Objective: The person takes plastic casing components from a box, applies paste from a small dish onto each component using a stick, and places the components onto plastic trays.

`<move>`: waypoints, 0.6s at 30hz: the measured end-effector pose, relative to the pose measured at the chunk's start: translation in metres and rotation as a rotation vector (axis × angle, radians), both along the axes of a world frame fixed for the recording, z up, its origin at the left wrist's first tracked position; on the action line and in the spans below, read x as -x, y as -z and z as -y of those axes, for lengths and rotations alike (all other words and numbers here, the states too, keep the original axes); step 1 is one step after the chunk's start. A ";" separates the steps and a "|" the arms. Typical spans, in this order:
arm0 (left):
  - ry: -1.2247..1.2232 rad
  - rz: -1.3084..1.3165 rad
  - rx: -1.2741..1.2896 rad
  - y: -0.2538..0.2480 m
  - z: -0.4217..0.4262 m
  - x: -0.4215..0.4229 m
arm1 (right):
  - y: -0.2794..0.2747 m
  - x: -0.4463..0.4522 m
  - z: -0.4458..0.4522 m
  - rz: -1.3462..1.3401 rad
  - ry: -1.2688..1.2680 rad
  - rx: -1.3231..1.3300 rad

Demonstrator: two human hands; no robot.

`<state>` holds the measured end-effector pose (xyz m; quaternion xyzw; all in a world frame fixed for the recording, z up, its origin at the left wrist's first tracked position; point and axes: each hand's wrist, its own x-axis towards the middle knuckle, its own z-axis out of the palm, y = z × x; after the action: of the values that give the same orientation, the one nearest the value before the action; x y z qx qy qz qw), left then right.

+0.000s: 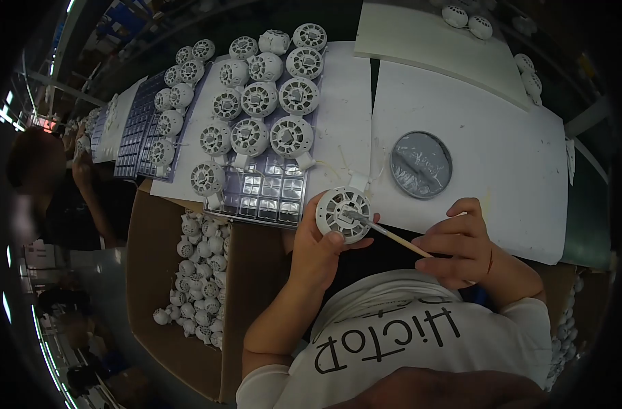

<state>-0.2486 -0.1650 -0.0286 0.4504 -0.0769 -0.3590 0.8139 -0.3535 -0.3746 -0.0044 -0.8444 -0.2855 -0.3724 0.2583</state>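
Observation:
A round white slotted part (331, 204) is held in my left hand (315, 252), its open face turned up toward the camera. My right hand (457, 249) grips a thin brush (403, 241) with a pale wooden handle. The brush's grey tip touches the grey middle of the part. Beyond my hands, a round dish of grey paste (421, 164) lies on the white sheet (488, 153). Similar white parts (259, 99) stand in rows to the left, on and around a clear plastic tray (256, 198).
An open cardboard box (144, 273) of white parts is at the lower left. A pale board (447, 48) lies at the back, with more parts near it. Another person (86, 198) is at the far left. More parts show at the lower right.

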 end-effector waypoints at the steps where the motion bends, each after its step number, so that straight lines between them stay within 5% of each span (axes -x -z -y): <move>1: 0.000 -0.011 0.011 -0.001 0.000 0.001 | 0.001 -0.002 -0.001 0.005 -0.009 0.000; 8: -0.025 -0.011 0.022 0.001 -0.002 0.002 | -0.001 -0.002 -0.003 -0.112 -0.051 -0.038; 13: -0.077 0.036 -0.019 0.003 -0.002 0.003 | -0.005 0.000 -0.004 -0.447 -0.173 -0.589; 17: -0.107 0.075 -0.024 0.014 -0.009 0.002 | -0.018 -0.001 -0.002 -0.483 -0.216 -0.658; 18: -0.154 0.081 -0.019 0.012 -0.007 0.004 | -0.023 -0.005 0.000 -0.418 -0.175 -0.463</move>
<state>-0.2524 -0.1581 -0.0410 0.4769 -0.0714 -0.2778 0.8308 -0.3488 -0.3746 0.0188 -0.7937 -0.2054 -0.2222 0.5278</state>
